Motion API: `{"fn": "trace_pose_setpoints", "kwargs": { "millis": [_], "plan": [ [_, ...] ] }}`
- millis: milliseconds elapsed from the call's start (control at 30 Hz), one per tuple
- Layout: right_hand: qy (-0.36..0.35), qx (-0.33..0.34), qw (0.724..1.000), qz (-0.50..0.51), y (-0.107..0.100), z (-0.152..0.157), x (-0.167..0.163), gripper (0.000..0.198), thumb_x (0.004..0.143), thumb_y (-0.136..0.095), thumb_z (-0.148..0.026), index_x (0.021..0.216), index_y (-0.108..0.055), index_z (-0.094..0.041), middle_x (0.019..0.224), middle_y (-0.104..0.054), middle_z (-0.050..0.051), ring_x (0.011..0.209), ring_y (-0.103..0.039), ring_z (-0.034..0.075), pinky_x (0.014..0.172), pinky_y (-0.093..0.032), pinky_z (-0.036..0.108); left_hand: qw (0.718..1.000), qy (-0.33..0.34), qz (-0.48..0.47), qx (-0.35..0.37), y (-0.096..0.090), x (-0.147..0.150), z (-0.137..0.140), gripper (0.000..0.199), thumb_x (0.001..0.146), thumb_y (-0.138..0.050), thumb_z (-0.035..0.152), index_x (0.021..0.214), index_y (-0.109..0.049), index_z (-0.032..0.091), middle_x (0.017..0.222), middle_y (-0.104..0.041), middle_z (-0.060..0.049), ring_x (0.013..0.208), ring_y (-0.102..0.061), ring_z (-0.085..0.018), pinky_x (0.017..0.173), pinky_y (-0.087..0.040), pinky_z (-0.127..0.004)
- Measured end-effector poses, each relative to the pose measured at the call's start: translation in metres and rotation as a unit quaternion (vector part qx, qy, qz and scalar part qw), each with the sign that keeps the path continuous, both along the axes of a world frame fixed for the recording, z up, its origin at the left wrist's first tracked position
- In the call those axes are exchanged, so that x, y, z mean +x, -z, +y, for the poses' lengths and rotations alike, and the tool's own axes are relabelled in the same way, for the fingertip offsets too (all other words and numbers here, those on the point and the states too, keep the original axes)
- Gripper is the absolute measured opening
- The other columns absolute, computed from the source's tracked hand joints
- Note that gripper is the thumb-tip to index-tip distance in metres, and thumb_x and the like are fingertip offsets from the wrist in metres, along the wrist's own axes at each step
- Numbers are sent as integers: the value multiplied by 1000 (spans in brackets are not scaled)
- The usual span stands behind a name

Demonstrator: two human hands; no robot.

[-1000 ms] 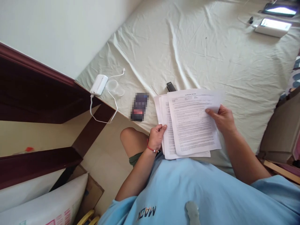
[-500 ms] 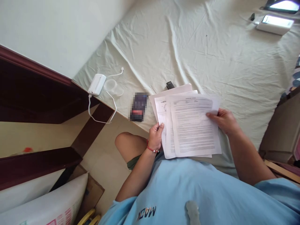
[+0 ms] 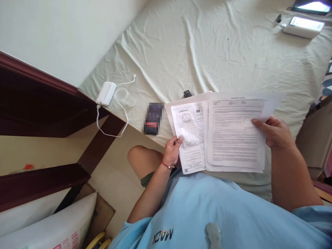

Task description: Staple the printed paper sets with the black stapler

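Left hand: one [image 3: 171,151]; thumb and fingers clamped on the left edge of a white printed paper sheet with a round dark stamp [image 3: 191,138].
Right hand: one [image 3: 278,132]; thumb on the front, pinching the right side of the white paper sheets of dense typed text [image 3: 233,138].
Papers: held over the wrinkled pale green cloth [image 3: 233,62], stamped one left, typed ones right, overlapping; exact count hidden.
Containers: one white sack with red print [image 3: 64,221], lower left, contents hidden; one brown cardboard box [image 3: 105,211] beside it, inside not visible.
Near left edge: one white rounded power bank [image 3: 106,93], one white cable [image 3: 125,126], one round translucent plastic piece [image 3: 121,94], one dark pixelated phone [image 3: 153,118].
Behind papers: one small black oblong object [image 3: 187,93], partly covered.
Upper right: two lit screens, one on a white block [image 3: 303,29], one on a dark device [image 3: 311,7].
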State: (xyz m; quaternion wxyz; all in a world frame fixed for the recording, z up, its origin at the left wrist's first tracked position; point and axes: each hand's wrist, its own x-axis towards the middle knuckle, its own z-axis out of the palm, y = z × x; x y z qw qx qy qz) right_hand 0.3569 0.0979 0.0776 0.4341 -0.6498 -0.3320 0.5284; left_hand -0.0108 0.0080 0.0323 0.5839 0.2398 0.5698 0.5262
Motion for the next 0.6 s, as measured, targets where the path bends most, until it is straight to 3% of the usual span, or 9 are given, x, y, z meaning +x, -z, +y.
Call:
{"fn": "trace_pose_setpoints", "kwargs": {
  "millis": [167, 367, 467, 600],
  "plan": [
    [-98, 29, 995, -9, 14, 6, -32, 36, 68, -91, -44, 98, -79, -27, 98, -82, 3, 91, -76, 26, 92, -64, 43, 994, 60, 95, 4, 5, -4, -5, 46, 74, -87, 63, 83, -80, 18, 77, -75, -1, 71, -65, -16, 71, -55, -29],
    [-216, 51, 968, -114, 14, 19, -57, 29, 78, -82, -47, 99, -79, -27, 92, -81, 1, 83, -74, 25, 76, -64, 41, 982, 77, 170, 10, 1, -2, -6, 38, 77, -86, 56, 72, -76, 20, 63, -61, 2, 68, -59, -17, 65, -50, -26],
    [-205, 66, 961, -171, 16, 20, -55, 23, 80, -79, -43, 98, -79, -27, 88, -79, 0, 81, -73, 24, 72, -62, 37, 978, 73, 196, 17, -3, -1, -5, 39, 79, -85, 54, 67, -73, 19, 62, -58, 2, 67, -56, -16, 65, -46, -26],
    [-152, 70, 968, -186, 20, 13, -44, 20, 82, -78, -41, 98, -78, -28, 86, -78, -2, 78, -71, 23, 74, -60, 36, 970, 64, 227, 51, -7, -1, -5, 34, 84, -79, 52, 73, -78, 19, 69, -68, -1, 72, -61, -19, 71, -47, -29]
  ]
}}
